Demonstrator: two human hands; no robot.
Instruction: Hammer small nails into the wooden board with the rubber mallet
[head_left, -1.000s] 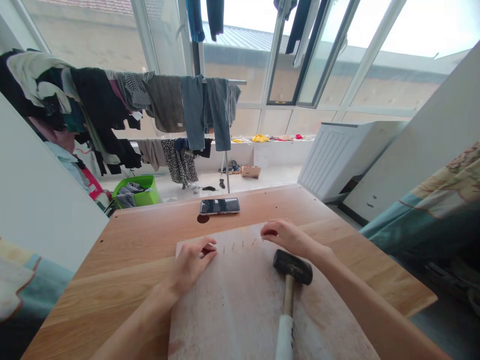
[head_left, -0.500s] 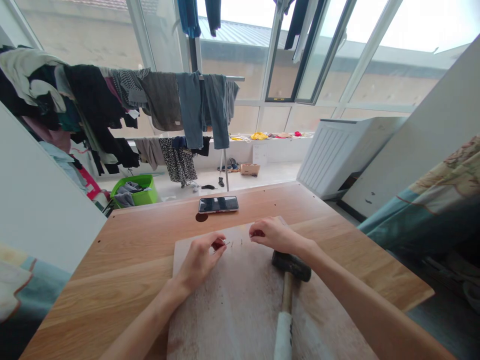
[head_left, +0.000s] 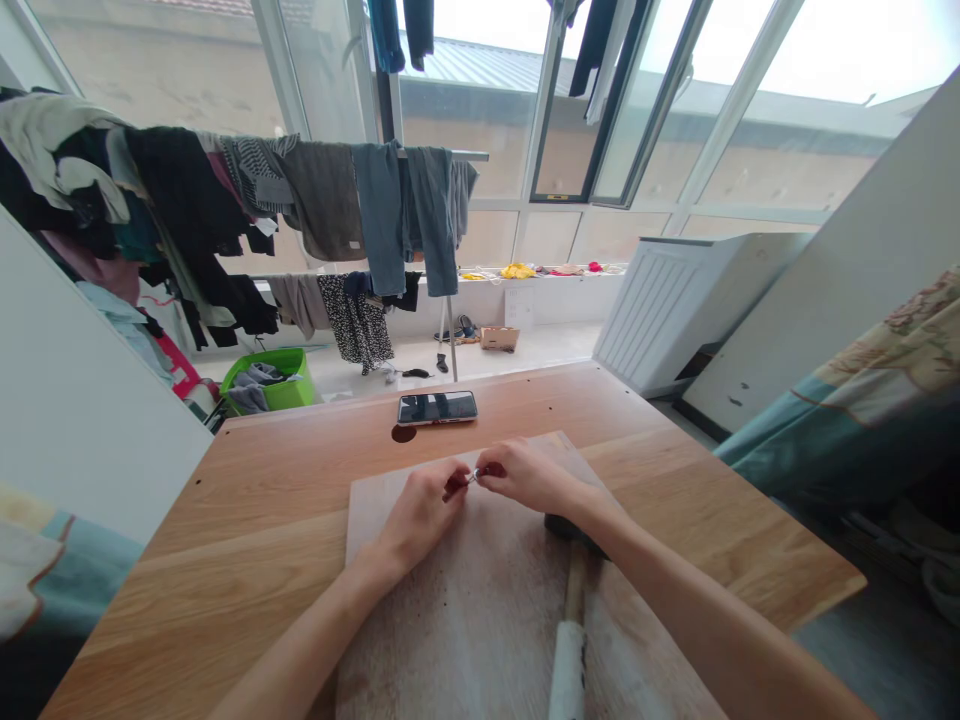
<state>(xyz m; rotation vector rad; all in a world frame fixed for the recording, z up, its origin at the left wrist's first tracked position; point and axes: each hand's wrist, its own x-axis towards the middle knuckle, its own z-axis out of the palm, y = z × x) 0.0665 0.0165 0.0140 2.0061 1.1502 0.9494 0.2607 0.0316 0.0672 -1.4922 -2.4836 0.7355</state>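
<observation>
My left hand (head_left: 427, 505) pinches a thin nail (head_left: 471, 480) over the far part of a pale wooden board (head_left: 450, 620). Its fingertips almost meet those of my right hand (head_left: 529, 476), which are also pinched together at a small shiny piece of metal (head_left: 475, 474). What exactly the right fingers grip is too small to make out. A hammer (head_left: 575, 585) lies on the board beneath my right forearm, its dark head partly covered and its white-wrapped grip towards me. The fingers hide the spot where thin nails stood in the board.
Beyond the board, a phone (head_left: 437, 407) lies on the wooden table (head_left: 225, 530) beside a dark round hole (head_left: 403, 434). Behind the table are a drying rack with clothes (head_left: 322, 200), a green tub (head_left: 300, 385) and a white ribbed appliance (head_left: 660, 300). A curtain (head_left: 847, 420) hangs at the right.
My right hand has moved left and my left hand slightly right, so their fingertips come together over the nails. The right forearm now covers more of the hammer head.
</observation>
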